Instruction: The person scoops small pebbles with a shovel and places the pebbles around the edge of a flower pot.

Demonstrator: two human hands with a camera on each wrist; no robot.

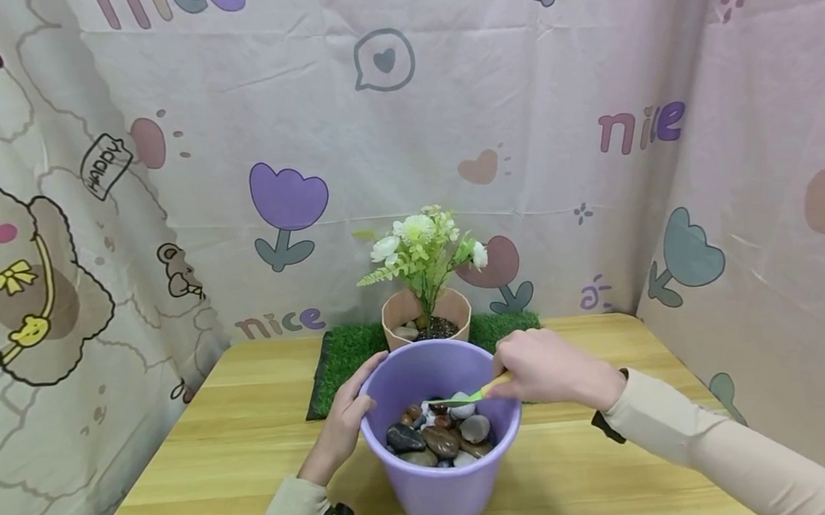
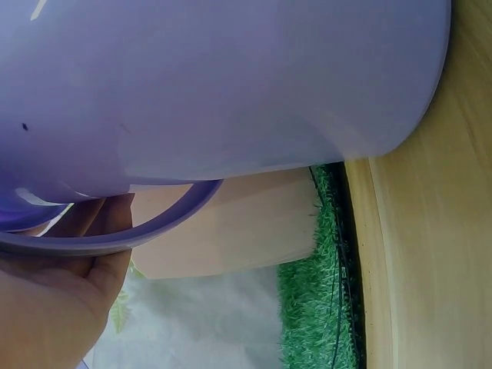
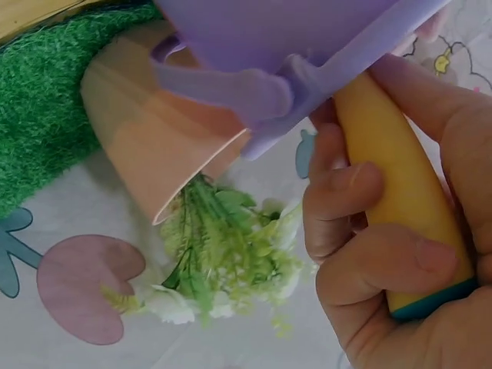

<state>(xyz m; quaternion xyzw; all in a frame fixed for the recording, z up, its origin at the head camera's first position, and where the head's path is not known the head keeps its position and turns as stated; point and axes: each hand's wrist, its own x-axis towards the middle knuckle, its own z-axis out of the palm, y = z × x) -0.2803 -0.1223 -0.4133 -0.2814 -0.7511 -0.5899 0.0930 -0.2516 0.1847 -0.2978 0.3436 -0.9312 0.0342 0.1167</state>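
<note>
A purple plastic bucket stands on the table in front of me, with several brown, black, grey and white stones inside. My left hand holds its left rim, thumb at the top edge and fingers along the outside. In the left wrist view the bucket's handle crosses over the fingers of that hand. Above the right rim, my right hand grips a small garden trowel by its yellow handle. The trowel's green blade reaches into the bucket, over the stones.
Behind the bucket, a peach flowerpot with white flowers, dark soil and a few stones stands on a green artificial turf mat. The wooden table ends at a printed cloth backdrop at the back and sides.
</note>
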